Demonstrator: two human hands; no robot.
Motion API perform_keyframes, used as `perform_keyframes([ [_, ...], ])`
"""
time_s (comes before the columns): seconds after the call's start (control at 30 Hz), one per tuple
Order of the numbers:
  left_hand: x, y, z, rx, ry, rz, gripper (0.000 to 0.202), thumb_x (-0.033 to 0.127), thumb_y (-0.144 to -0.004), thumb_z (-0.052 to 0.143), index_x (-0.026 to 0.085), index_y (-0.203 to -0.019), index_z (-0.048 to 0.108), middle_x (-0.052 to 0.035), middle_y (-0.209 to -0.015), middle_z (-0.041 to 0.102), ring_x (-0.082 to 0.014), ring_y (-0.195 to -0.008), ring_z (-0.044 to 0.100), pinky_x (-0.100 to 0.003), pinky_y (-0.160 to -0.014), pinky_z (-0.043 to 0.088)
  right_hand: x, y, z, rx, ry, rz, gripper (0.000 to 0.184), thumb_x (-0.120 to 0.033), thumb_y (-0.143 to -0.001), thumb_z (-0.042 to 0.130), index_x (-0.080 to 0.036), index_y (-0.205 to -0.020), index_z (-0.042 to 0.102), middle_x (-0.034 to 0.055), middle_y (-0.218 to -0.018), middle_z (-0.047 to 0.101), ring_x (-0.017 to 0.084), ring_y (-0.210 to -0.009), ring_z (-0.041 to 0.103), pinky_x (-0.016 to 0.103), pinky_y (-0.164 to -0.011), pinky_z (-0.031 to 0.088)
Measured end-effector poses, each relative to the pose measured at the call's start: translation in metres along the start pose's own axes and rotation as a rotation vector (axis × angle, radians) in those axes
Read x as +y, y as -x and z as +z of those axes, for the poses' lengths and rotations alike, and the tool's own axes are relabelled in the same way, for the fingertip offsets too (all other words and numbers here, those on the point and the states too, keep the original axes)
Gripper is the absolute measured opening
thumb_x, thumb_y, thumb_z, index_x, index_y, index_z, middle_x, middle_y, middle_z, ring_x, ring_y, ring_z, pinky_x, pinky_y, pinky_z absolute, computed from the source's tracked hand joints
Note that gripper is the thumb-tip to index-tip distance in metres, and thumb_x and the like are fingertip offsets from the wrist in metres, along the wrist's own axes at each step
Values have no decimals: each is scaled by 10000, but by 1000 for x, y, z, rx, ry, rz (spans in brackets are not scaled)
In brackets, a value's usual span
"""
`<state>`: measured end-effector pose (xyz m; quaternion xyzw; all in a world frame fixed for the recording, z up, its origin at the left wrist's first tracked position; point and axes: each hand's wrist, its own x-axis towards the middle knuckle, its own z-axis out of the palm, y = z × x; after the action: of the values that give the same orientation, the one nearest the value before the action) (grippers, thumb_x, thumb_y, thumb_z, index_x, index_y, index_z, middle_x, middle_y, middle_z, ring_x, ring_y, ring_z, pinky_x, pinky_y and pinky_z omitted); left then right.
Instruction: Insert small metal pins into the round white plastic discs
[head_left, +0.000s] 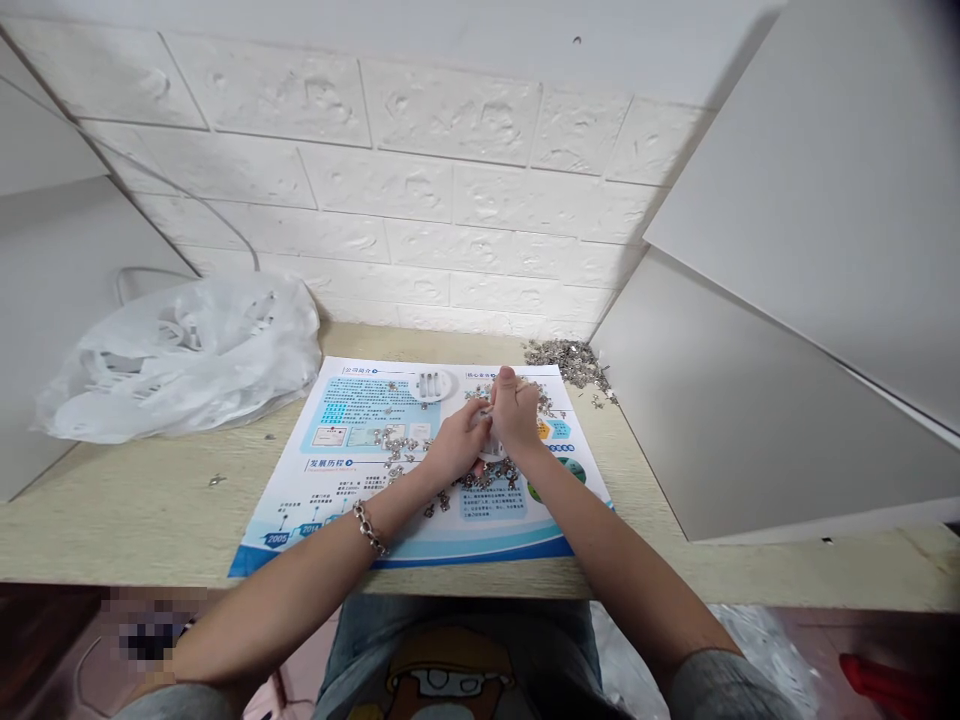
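Left hand (454,447) and right hand (516,415) both have fingers pinched narrow on a small white plastic part (491,450); metal fittings (394,440) litter the printed sheet (277,530); another heap (566,362) sits at 1 o'clock on the counter (112,520); one elbow bump could scatter everything, lol

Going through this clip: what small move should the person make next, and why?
Probably best to steady the small white plastic piece between the left hand and right hand before reaching for anything else. Both hands are on it, and loose metal pieces lie scattered just below on the printed sheet.
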<state>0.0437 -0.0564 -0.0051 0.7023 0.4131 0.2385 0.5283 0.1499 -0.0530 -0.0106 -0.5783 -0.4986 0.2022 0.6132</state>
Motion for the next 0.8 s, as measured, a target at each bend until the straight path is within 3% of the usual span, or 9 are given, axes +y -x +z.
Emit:
perform_keyframes([
  [0.27,2,4,2,-5,2,9,307,307,-861,357,177,-1118,461,34,-429,518,-127,-284,471,-189,-294,331,-9,1,-5,23,-56,11,541,-576,-832,285,-188,-456,301,-27,-413,287,83,-403,306,242,-423,272],
  [0.5,7,7,2,-13,14,29,316,333,-865,369,205,-1139,464,26,-449,527,-143,-298,493,-188,-260,311,-18,2,-14,133,-191,10,559,-570,-844,254,-185,-450,348,-14,-411,333,87,-405,354,234,-429,308],
  [0.8,7,5,1,-31,24,42,317,339,-868,372,210,-1141,470,17,-517,545,-126,-310,502,-179,-260,321,-13,4,-12,78,-99,-8,562,-589,-825,287,-185,-437,336,-16,-407,329,85,-410,356,239,-443,320],
])
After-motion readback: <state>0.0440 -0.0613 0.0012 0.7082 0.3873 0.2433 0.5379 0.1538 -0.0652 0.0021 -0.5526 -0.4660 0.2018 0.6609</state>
